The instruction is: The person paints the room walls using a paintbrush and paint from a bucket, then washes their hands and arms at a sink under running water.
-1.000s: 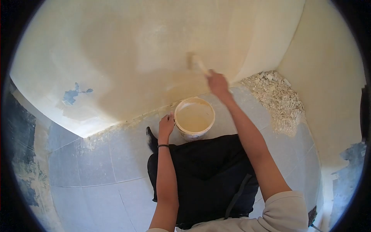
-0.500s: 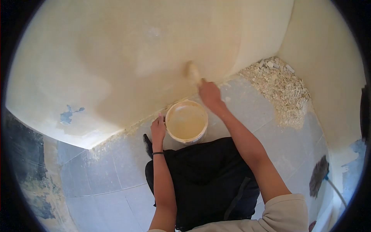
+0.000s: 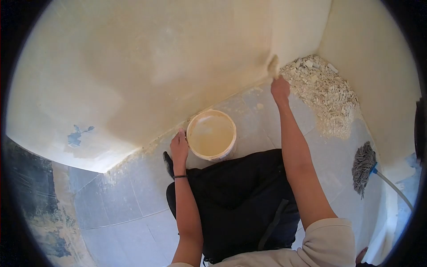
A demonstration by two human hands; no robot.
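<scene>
My right hand (image 3: pixel 280 90) reaches forward, closed around the handle of a brush (image 3: pixel 273 65) whose head is smeared by motion. The brush is against the lower part of the wall (image 3: pixel 209 53), near the corner. Darker, damp-looking patches spread over that wall. Between my arms a round bucket (image 3: pixel 190 139) stands on the floor, with cloudy yellowish liquid (image 3: pixel 213 135) inside. My left hand (image 3: pixel 179 147) is at the bucket's left side, fingers bent against its rim.
Flaky scraped debris (image 3: pixel 327 95) lies heaped in the corner, just right of the brush. A grey mop head (image 3: pixel 364 167) on a pole rests at the right. Grey tiles (image 3: pixel 120 204) cover the floor. A bluish bare patch (image 3: pixel 76 137) shows on the wall at left.
My right hand has swept the brush to the right along the wall's lower part, toward the corner. My left hand stays by the bucket. The view has shifted slightly.
</scene>
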